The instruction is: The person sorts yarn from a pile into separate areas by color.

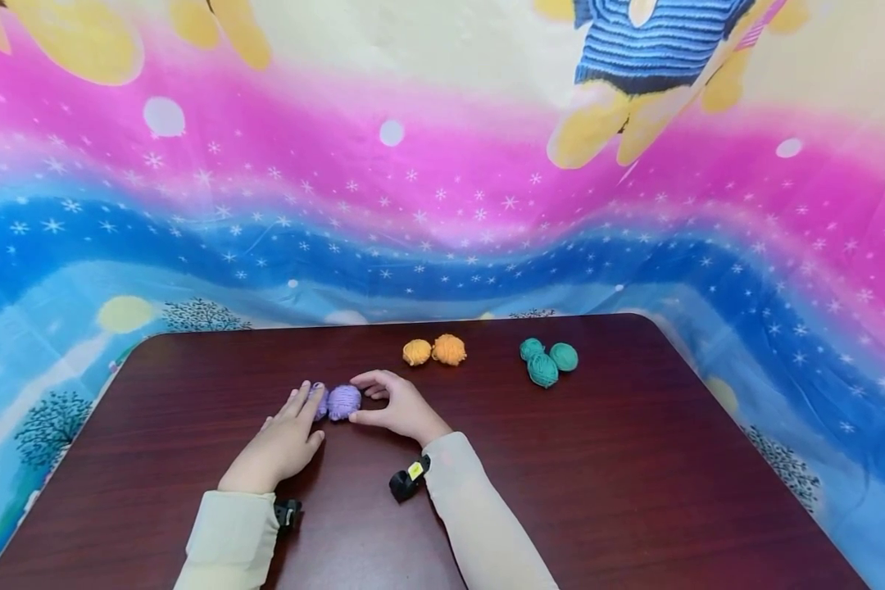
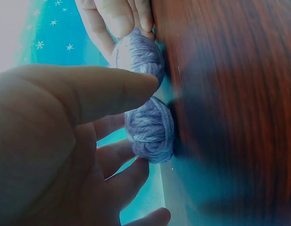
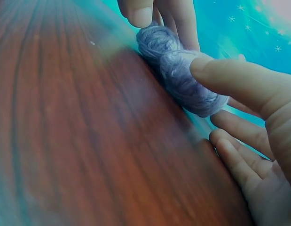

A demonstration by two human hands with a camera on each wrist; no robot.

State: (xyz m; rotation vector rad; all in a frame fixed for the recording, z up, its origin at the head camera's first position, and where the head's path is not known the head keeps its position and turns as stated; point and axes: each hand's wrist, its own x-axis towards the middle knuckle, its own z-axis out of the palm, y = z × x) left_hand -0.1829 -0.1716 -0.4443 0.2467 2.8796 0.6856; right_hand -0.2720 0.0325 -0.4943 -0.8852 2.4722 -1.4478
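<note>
Two purple yarn balls lie side by side on the dark wooden table. My left hand (image 1: 283, 442) reaches over the left yarn ball (image 2: 150, 129), its fingers fairly straight against it and partly covering it in the head view. The thumb of that hand stands apart from the fingers. Around the right yarn ball (image 1: 344, 402), my right hand (image 1: 401, 407) has its thumb on the near side and its index finger on the far side, pinching it. In the right wrist view both balls appear pressed close together, with the right thumb (image 3: 216, 73) on the nearer one.
Farther back on the table (image 1: 597, 492) sit two orange yarn balls, a smaller one (image 1: 416, 353) and a larger one (image 1: 450, 350). To their right is a cluster of three green yarn balls (image 1: 543, 370). A printed curtain (image 1: 442, 205) hangs behind the table's back edge.
</note>
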